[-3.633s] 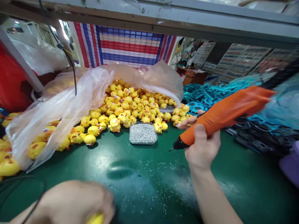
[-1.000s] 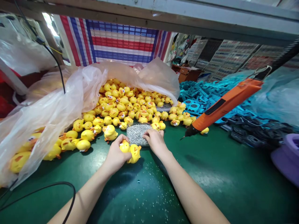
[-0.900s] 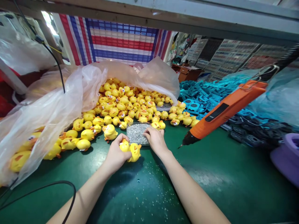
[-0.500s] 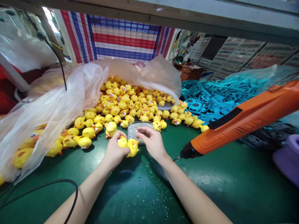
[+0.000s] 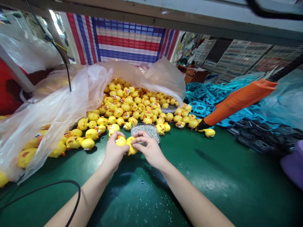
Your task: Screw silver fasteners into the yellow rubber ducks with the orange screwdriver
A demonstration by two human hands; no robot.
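My left hand (image 5: 114, 151) is wrapped round a yellow duck toy (image 5: 132, 146), whose body shows between both hands over the green table (image 5: 146, 201). Thumb and fingers of my right hand (image 5: 149, 147) are pinched together at the toy's right side; anything small between them is hidden. Just behind my right hand lies a clear tray (image 5: 151, 130) full of small silvery pieces. A yellow duck (image 5: 113, 128) rests just beyond my left hand.
Yellow ducks (image 5: 127, 101) spill from a plastic bag (image 5: 71, 101). An orange power screwdriver (image 5: 239, 101) hangs at the right, near teal parts (image 5: 199, 107) and black parts (image 5: 260, 138). A black cable (image 5: 71, 182) loops at the lower left.
My right hand has moved from over the tray to the duck toy. The orange screwdriver has swung back, away from my right arm. The view has shifted slightly.
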